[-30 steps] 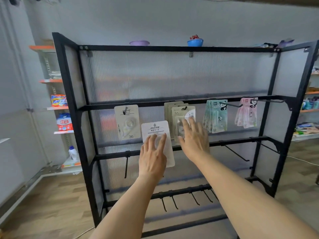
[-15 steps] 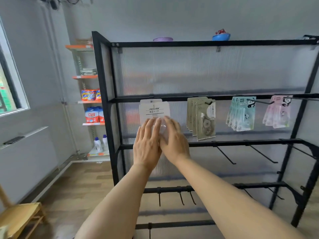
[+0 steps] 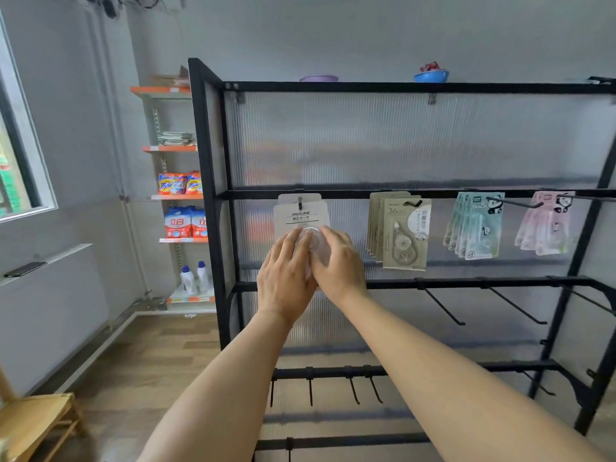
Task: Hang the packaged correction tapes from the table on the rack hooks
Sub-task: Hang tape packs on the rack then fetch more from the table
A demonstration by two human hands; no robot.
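Both hands are up at the black rack (image 3: 213, 201). The left hand (image 3: 286, 278) and the right hand (image 3: 336, 268) lie on the front of a white correction tape pack (image 3: 301, 216). The fingers look mostly straight, pressing on the clear bubble; I cannot tell if either grip is closed around it. The pack's top hole sits on a hook (image 3: 300, 203) on the second bar. Beside it hang tan packs (image 3: 401, 235), green panda packs (image 3: 476, 225) and pink packs (image 3: 546, 225).

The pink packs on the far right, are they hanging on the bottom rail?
No, the pink packs hang from a hook on the upper rail, level with the teal packs.
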